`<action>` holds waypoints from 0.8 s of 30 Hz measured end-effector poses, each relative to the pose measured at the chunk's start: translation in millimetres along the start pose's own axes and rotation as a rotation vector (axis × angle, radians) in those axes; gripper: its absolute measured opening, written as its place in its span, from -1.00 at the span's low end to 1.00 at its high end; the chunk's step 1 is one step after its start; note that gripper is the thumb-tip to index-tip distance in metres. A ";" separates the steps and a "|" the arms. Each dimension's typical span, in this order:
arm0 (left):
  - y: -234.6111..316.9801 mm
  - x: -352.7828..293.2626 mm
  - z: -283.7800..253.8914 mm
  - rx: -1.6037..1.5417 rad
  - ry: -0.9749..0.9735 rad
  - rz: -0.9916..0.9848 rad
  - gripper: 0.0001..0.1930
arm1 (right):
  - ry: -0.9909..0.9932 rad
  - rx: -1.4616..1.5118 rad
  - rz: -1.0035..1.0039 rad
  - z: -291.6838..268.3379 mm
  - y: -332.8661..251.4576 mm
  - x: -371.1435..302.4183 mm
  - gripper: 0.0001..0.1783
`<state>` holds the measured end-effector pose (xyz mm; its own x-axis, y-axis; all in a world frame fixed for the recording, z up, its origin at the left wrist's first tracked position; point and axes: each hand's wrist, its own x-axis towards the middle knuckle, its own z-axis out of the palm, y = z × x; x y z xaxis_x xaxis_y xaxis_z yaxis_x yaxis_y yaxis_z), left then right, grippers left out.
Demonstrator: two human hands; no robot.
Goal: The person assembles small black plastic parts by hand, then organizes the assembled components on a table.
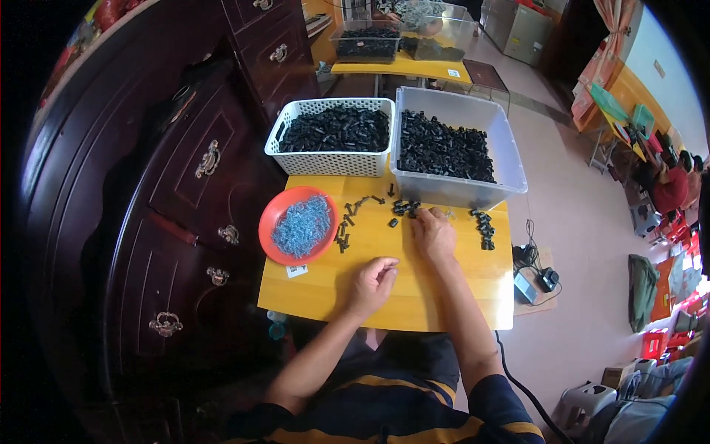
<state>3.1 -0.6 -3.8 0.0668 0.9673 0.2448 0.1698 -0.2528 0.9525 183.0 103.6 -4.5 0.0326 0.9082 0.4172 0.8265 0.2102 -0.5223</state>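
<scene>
My left hand (375, 285) hovers over the front middle of the yellow table (414, 307), thumb and forefinger pinched together; what they hold, if anything, is too small to make out. Farther right, my right hand (434, 235) reaches forward with curled fingers, its fingertips on a small black cylindrical piece (415, 209) at the edge of a little cluster. A single black piece (393, 222) lies left of it. More such pieces (485, 228) form a group to the right. Several thin black stemmed parts (344, 228) lie in a curved line beside a red bowl (267, 238) of bluish clear bits (302, 226).
Behind stand a white perforated basket (333, 164) and a clear plastic bin (506, 159), both filled with black parts. Dark wooden cabinets (185, 192) rise on the left. A second yellow table (436, 69) with clear bins is farther back. Cables and devices (546, 279) lie at right.
</scene>
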 end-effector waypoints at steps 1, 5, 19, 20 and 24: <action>0.2 0.2 -0.6 0.002 -0.003 0.000 -0.82 | -0.006 -0.020 -0.001 0.0 -1.1 -0.1 -0.83; 3.4 1.3 -1.3 0.008 -0.014 -0.007 -0.83 | -0.029 -0.004 0.011 -2.4 -2.5 -4.3 -0.86; 4.9 -0.2 -1.6 0.012 -0.026 -0.015 -0.83 | -0.068 -0.072 -0.033 1.2 -16.5 4.2 -0.80; 4.7 0.3 -1.6 0.001 -0.013 -0.020 -0.82 | -0.069 -0.073 -0.033 0.9 -16.0 2.1 -0.80; 4.5 1.1 -2.3 -0.054 0.025 -0.048 -0.80 | -0.137 0.009 0.013 -17.0 -13.7 -30.9 -0.83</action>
<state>1.6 -0.6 1.2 0.0356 0.9787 0.2023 0.1189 -0.2052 0.9715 180.2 66.6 2.4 -0.0341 0.9516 0.3054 0.8212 0.2009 -0.5341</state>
